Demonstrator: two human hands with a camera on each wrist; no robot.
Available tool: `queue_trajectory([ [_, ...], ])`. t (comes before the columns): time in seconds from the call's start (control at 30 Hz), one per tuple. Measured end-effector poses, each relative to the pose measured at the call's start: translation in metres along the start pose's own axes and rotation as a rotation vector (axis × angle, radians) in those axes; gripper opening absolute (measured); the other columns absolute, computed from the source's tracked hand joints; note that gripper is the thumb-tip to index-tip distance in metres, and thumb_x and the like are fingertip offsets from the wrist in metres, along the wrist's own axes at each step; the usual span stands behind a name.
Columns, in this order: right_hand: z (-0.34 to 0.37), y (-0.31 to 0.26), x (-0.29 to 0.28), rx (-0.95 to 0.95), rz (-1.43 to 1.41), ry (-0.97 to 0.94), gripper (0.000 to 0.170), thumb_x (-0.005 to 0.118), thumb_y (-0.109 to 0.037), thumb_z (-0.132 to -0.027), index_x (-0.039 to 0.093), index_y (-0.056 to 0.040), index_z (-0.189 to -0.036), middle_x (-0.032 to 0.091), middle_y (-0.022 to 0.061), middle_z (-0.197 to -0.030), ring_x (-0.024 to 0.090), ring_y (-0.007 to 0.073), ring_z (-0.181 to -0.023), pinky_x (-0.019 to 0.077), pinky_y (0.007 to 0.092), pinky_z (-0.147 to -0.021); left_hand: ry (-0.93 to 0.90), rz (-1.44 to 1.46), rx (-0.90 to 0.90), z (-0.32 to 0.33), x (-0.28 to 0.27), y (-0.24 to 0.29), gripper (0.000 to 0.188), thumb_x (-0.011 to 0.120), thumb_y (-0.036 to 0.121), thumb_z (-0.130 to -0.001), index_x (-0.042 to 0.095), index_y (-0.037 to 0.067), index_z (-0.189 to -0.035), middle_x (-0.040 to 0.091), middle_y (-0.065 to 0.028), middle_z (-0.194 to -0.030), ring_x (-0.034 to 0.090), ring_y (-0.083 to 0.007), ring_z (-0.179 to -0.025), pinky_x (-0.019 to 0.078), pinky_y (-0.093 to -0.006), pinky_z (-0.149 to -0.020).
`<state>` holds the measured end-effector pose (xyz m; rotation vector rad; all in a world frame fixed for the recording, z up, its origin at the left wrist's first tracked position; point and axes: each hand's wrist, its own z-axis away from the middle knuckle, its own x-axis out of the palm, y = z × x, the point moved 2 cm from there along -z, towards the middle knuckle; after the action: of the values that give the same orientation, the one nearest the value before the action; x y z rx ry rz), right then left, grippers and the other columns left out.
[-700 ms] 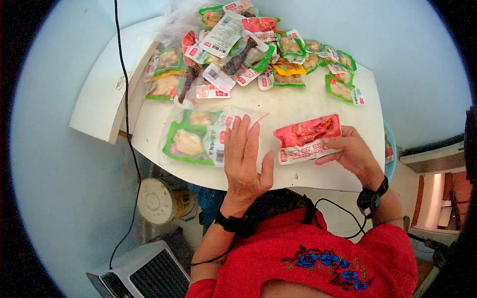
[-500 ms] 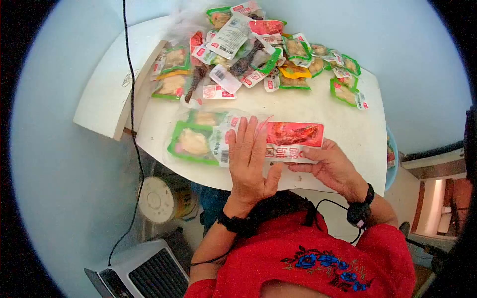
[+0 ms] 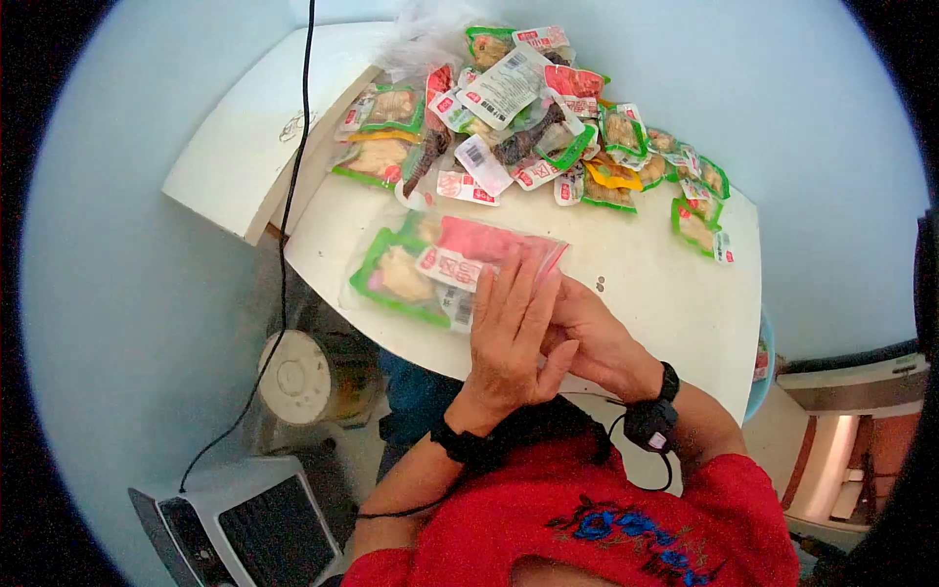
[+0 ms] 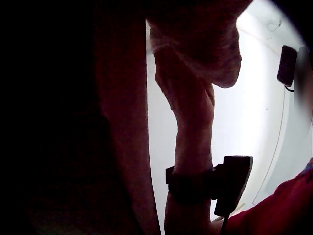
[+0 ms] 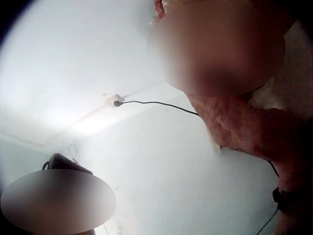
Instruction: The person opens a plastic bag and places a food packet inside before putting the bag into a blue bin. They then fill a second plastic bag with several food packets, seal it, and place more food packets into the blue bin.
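A clear plastic bag (image 3: 551, 246) lies near the table's front edge in the head view. Inside it, a green-edged food packet (image 3: 401, 274) with pale contents shows at the left. A red and white food packet (image 3: 474, 238) lies over it, mostly within the bag. My left hand (image 3: 509, 338) rests over the bag's mouth, fingers straight and thumb spread. Beneath it, from the right, reaches my right hand (image 3: 606, 342); its fingertips at the red packet's near end are hidden by the left hand. The left wrist view is mostly dark.
A heap of sealed food packets (image 3: 504, 93) covers the table's back, with several more (image 3: 696, 225) at the back right. A black cable (image 3: 293, 196) hangs at the left. A blue basin (image 3: 761, 386) stands beyond the right edge, a round-lidded bucket (image 3: 295, 377) below left.
My right hand has moved left with the red packet, sliding it under my left hand and into the bag over the green packet. My left hand has stayed on the bag.
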<state>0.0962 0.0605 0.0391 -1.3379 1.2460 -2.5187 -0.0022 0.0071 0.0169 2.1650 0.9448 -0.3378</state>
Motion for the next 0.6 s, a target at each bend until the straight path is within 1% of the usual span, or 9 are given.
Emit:
queue_trajectory([
  [0.07, -0.007, 0.002, -0.003, 0.035, -0.025, -0.010, 0.041, 0.056, -0.014, -0.097, 0.044, -0.0043, -0.134, 0.055, 0.0077, -0.127, 0.057, 0.0167, -0.110, 0.0530, 0.0291, -0.087, 0.012, -0.001, -0.011, 0.000, -0.003, 0.000, 0.061, 0.054, 0.038, -0.089, 0.048, -0.005, -0.133, 0.043, -0.0280, -0.142, 0.037, -0.0454, -0.135, 0.0188, -0.0573, -0.112],
  [0.17, -0.016, 0.002, -0.003, 0.105, 0.072, 0.060, 0.037, 0.056, -0.011, -0.096, 0.047, -0.0034, -0.130, 0.057, 0.0074, -0.122, 0.059, 0.0169, -0.106, 0.0535, 0.0281, -0.082, -0.009, 0.026, -0.002, -0.002, -0.005, 0.001, 0.061, 0.053, 0.039, -0.090, 0.049, -0.005, -0.132, 0.042, -0.0281, -0.142, 0.037, -0.0447, -0.135, 0.0193, -0.0561, -0.113],
  [0.27, -0.020, 0.002, 0.001, 0.001, 0.239, 0.098, 0.032, 0.057, -0.010, -0.094, 0.052, -0.0028, -0.125, 0.059, 0.0071, -0.116, 0.060, 0.0168, -0.100, 0.0531, 0.0284, -0.079, 0.002, 0.036, 0.003, -0.004, -0.007, 0.002, 0.061, 0.052, 0.040, -0.091, 0.050, -0.005, -0.132, 0.042, -0.0283, -0.142, 0.038, -0.0447, -0.134, 0.0210, -0.0559, -0.112],
  [0.43, -0.013, -0.001, -0.001, -0.171, 0.496, 0.118, 0.032, 0.057, -0.010, -0.094, 0.052, -0.0025, -0.125, 0.059, 0.0072, -0.116, 0.060, 0.0167, -0.100, 0.0530, 0.0287, -0.080, 0.008, 0.054, 0.014, -0.003, -0.006, 0.001, 0.061, 0.051, 0.040, -0.091, 0.050, -0.005, -0.132, 0.044, -0.0284, -0.140, 0.039, -0.0449, -0.133, 0.0236, -0.0553, -0.112],
  [0.6, -0.018, 0.016, -0.008, -0.319, 0.653, 0.103, 0.033, 0.058, -0.011, -0.094, 0.052, -0.0022, -0.124, 0.059, 0.0072, -0.116, 0.059, 0.0166, -0.100, 0.0529, 0.0289, -0.081, 0.023, 0.057, 0.008, -0.003, -0.008, 0.000, 0.060, 0.051, 0.039, -0.091, 0.050, -0.005, -0.132, 0.045, -0.0284, -0.139, 0.040, -0.0449, -0.132, 0.0241, -0.0543, -0.112],
])
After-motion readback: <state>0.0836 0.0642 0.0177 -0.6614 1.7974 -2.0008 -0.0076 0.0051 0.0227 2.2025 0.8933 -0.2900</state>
